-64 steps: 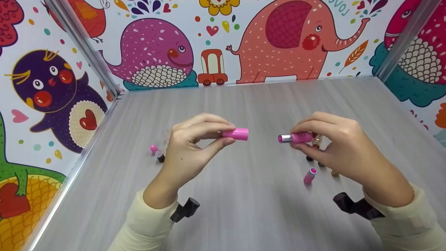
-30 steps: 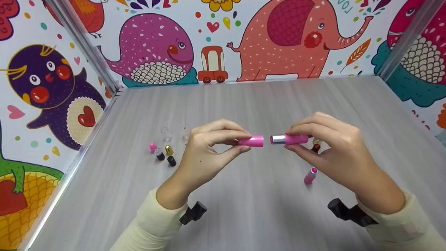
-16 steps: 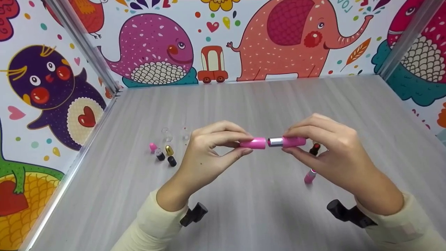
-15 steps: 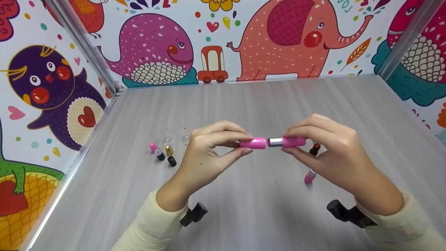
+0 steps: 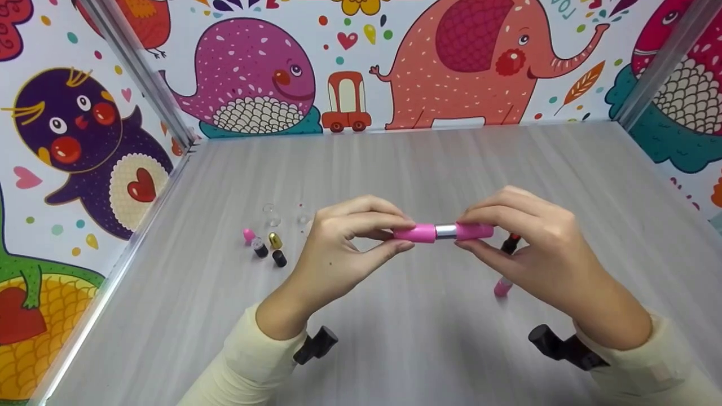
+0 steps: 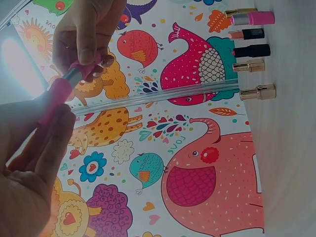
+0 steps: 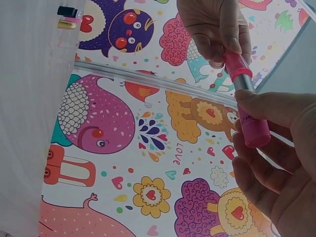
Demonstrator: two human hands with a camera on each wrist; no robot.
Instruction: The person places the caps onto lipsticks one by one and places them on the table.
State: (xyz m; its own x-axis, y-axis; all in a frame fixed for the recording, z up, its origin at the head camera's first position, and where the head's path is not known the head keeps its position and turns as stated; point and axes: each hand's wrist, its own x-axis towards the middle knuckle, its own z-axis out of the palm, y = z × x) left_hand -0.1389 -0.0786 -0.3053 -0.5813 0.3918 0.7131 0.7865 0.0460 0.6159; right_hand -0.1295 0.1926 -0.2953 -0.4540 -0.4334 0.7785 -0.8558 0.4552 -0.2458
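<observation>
My left hand (image 5: 350, 242) pinches a pink lipstick cap (image 5: 422, 233) between thumb and fingers. Opposite it, my right hand (image 5: 527, 242) grips the pink base of a lipstick (image 5: 475, 231). The cap's mouth meets the lipstick's silver collar (image 5: 445, 231), part of which still shows between the two pink ends. Both pieces lie in one level line above the table. In the right wrist view the cap (image 7: 237, 63) also covers the collar's far end, and the lipstick base (image 7: 254, 131) sits between thumb and fingers.
Several small caps stand at left on the table: a pink cap (image 5: 249, 235), a gold cap (image 5: 274, 241), a black cap (image 5: 280, 259) and clear ones. Behind the right hand are a second pink lipstick (image 5: 502, 287) and a black lipstick (image 5: 511, 243). Printed panels (image 5: 350, 56) wall the table.
The two hands have come together. The cap, formerly apart from the lipstick, has moved right and now covers the open end of the silver collar.
</observation>
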